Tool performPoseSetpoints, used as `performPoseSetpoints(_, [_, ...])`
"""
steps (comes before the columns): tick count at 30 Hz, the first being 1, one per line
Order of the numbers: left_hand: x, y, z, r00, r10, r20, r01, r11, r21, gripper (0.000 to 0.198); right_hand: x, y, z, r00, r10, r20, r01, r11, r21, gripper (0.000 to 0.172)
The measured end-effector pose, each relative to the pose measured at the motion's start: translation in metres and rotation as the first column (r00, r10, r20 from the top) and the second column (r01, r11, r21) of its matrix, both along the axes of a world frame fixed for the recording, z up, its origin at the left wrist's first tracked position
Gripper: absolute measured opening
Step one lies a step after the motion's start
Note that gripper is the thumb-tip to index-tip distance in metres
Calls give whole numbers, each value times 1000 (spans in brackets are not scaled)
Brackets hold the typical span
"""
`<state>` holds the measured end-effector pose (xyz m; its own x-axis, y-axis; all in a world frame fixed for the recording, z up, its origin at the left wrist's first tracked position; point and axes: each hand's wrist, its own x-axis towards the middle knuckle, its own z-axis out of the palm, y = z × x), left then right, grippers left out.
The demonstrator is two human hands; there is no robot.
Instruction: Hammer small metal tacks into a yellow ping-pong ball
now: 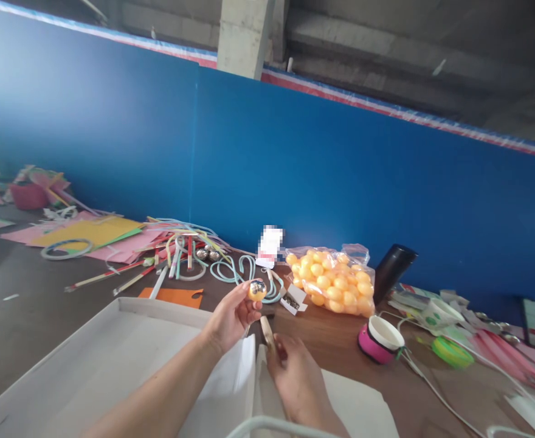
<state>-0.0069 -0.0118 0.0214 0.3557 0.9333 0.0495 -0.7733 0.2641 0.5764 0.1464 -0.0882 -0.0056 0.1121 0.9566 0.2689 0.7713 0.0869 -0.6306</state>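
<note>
My left hand [230,316] pinches a small shiny ball [257,290] between thumb and fingers, raised above the table. The ball looks mirror-silver on top and orange below; whether the orange is a reflection I cannot tell. Lower and to the right, my right hand [297,374] is closed round a pale, wood-coloured handle [266,331] that points up toward the ball; the rest of this tool is hidden. Beneath both arms lies a shallow white box tray [158,353]. Just beyond my hands sits a small open carton [293,299] with tiny dark pieces inside.
A clear bag of orange balls [331,283] rests against the blue partition [295,176]. Right of it are a black cylinder [395,271] and a pink-and-white tape roll [380,339]. Coloured paper [94,234], tubes, sticks and silver balls [208,253] spread leftward.
</note>
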Motion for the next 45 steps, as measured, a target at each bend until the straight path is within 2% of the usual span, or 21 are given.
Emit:
performPoseSetpoints(2, [1, -2, 1, 998, -50, -23, 50, 999, 15, 24, 0, 1, 6, 987, 15, -158, 0, 996, 93, 22])
performPoseSetpoints(4, [3, -5, 2, 993, -102, -60, 104, 994, 39, 27, -1, 0, 14, 936, 67, -345, -20, 990, 136, 28])
performPoseSetpoints(7, [5, -9, 3, 979, -163, -118, 173, 982, 71, 28, -3, -2, 27, 777, 151, -611, -130, 988, 78, 38])
performPoseSetpoints(9, [7, -12, 3, 968, -197, -155, 212, 973, 89, 27, -5, -3, 35, 676, 177, -715, -164, 983, 89, 42])
performPoseSetpoints(12, [9, -14, 2, 949, -230, -216, 257, 961, 106, 29, -7, -5, 44, 611, 228, -758, -208, 970, 124, 42])
performPoseSetpoints(16, [11, -16, 2, 925, -244, -292, 286, 952, 110, 31, -8, -4, 46, 621, 277, -734, -248, 957, 152, 34])
performPoseSetpoints(21, [12, -19, 4, 902, -256, -347, 315, 941, 126, 33, -8, -2, 41, 622, 241, -745, -217, 967, 132, 35])
performPoseSetpoints(26, [12, -19, 3, 887, -236, -397, 296, 950, 99, 33, -12, -2, 45, 630, 249, -735, -231, 965, 128, 33])
performPoseSetpoints(28, [13, -18, 0, 876, -206, -436, 276, 956, 102, 33, -14, -2, 46, 619, 249, -745, -223, 965, 137, 32])
performPoseSetpoints(31, [17, -16, -7, 836, -127, -533, 226, 966, 124, 37, -14, 1, 41, 523, 183, -833, -195, 976, 93, 31])
performPoseSetpoints(33, [20, -14, -12, 796, -74, -601, 194, 971, 139, 41, -13, 5, 33, 434, 114, -894, -171, 984, 43, 32])
performPoseSetpoints(36, [22, -10, -18, 728, 33, -685, 116, 979, 171, 43, -8, 12, 19, 372, 39, -927, -123, 992, -8, 32])
performPoseSetpoints(38, [23, -6, -19, 679, 140, -721, 45, 972, 230, 37, -5, 17, 11, 317, -24, -948, -63, 997, -47, 32])
performPoseSetpoints(42, [31, 6, -6, 561, 362, -745, 9, 897, 442, 11, -2, 25, 1, 213, -102, -972, 39, 995, -96, 36])
performPoseSetpoints(43, [35, 11, -1, 525, 416, -742, 22, 865, 501, 6, -1, 26, -1, 193, -112, -975, 55, 993, -103, 36])
performPoseSetpoints(45, [49, 21, 8, 421, 498, -758, 104, 804, 586, 8, 1, 28, -3, 159, -128, -979, 84, 990, -116, 35])
